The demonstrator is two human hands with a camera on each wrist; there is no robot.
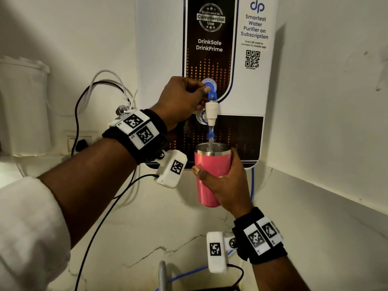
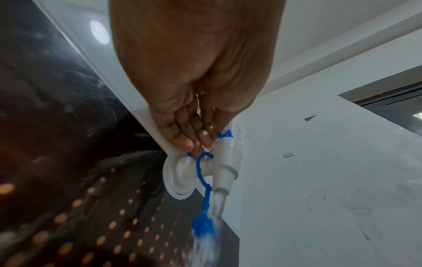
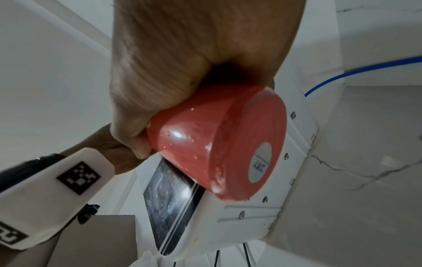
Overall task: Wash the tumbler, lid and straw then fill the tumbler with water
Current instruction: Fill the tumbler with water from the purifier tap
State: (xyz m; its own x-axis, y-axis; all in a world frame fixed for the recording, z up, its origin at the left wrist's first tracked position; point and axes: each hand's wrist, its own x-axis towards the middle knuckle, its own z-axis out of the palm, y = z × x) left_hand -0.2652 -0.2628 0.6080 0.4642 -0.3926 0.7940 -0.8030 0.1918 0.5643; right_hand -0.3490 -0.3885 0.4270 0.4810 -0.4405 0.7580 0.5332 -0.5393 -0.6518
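A pink tumbler (image 1: 206,177) with a steel rim stands upright in the air under the purifier's white tap (image 1: 211,114); its pink base (image 3: 228,144) fills the right wrist view. My right hand (image 1: 224,183) grips its body from the right, thumb across the front. Water streams (image 2: 214,216) from the spout into the open tumbler. My left hand (image 1: 184,101) pinches the blue tap lever (image 1: 211,95), fingertips (image 2: 194,140) curled at the lever in the left wrist view. No lid or straw is in view.
The wall-mounted water purifier (image 1: 252,80) fills the corner. White and black cables (image 1: 100,85) hang at its left, a blue tube (image 1: 252,181) runs below it. A marble counter (image 1: 315,217) lies beneath, and a metal faucet top (image 1: 162,274) shows at the bottom edge.
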